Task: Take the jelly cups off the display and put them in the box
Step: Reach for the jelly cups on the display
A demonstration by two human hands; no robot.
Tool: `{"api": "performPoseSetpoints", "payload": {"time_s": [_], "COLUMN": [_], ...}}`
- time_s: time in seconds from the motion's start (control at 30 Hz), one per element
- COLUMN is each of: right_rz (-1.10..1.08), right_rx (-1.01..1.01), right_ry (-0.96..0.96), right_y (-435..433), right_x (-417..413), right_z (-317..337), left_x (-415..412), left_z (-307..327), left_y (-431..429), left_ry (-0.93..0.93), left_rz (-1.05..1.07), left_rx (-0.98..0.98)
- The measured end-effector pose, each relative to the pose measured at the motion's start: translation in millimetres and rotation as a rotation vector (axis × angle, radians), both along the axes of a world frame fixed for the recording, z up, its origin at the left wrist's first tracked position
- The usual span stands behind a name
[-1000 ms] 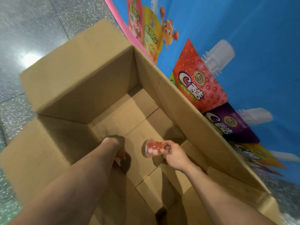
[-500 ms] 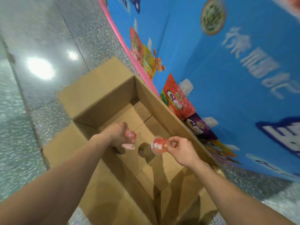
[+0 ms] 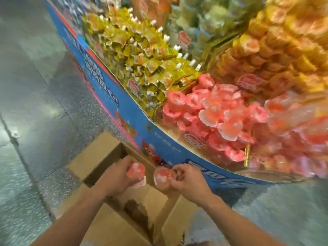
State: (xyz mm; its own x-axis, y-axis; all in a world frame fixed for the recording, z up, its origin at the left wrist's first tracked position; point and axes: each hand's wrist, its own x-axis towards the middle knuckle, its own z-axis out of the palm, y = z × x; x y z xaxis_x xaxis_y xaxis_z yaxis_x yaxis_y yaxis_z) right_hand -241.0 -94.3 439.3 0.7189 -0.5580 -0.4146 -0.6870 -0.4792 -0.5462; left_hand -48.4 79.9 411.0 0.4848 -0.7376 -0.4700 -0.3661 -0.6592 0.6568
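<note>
The open cardboard box (image 3: 99,155) stands on the floor against the blue display front (image 3: 113,96). Above the box, my left hand (image 3: 115,176) holds a pink jelly cup (image 3: 136,172), with a second pink one showing just under it. My right hand (image 3: 186,180) pinches another pink jelly cup (image 3: 162,177) by its edge. The two hands are close together over the box opening. A heap of pink jelly cups (image 3: 213,118) fills the near bin of the display. The picture is blurred by motion.
Yellow pouches (image 3: 142,57) fill the bin to the left of the pink cups, and orange cups (image 3: 276,50) are piled at the upper right. Grey speckled floor (image 3: 35,86) spreads to the left. The box flaps (image 3: 177,221) lie open in front of me.
The view has swung up from the box's inside to the display bins. Both hands have risen out of the box, each still holding its jelly cup.
</note>
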Motion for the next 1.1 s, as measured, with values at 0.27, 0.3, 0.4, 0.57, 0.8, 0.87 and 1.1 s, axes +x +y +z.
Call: {"api": "performPoseSetpoints", "payload": {"time_s": [0.27, 0.3, 0.4, 0.57, 0.8, 0.87, 1.1], "right_rz": [-0.097, -0.091, -0.109, -0.115, -0.033, -0.001, -0.042], "right_rx": [-0.075, -0.085, -0.114, -0.157, -0.233, -0.252, -0.251], "right_ry": [-0.022, -0.02, -0.025, -0.031, -0.039, -0.04, -0.058], "right_y": [-20, -25, -41, -86, -186, -213, -279], "right_x": [-74, -83, -105, -141, -195, -213, -270], "right_z": [169, 186, 231, 268, 309, 317, 314], "left_x": [-50, -57, -75, -112, -181, -201, -256], "left_z": [160, 176, 214, 253, 284, 289, 294], "left_y": [-24, -31, -55, -113, -216, -242, -296], "left_ry": [0.006, 0.006, -0.01, -0.057, -0.107, -0.105, -0.098], "left_rz": [-0.069, -0.091, -0.131, -0.177, -0.137, -0.101, -0.043], "left_rx": [-0.124, -0.141, -0.176, -0.21, -0.234, -0.249, -0.267]}}
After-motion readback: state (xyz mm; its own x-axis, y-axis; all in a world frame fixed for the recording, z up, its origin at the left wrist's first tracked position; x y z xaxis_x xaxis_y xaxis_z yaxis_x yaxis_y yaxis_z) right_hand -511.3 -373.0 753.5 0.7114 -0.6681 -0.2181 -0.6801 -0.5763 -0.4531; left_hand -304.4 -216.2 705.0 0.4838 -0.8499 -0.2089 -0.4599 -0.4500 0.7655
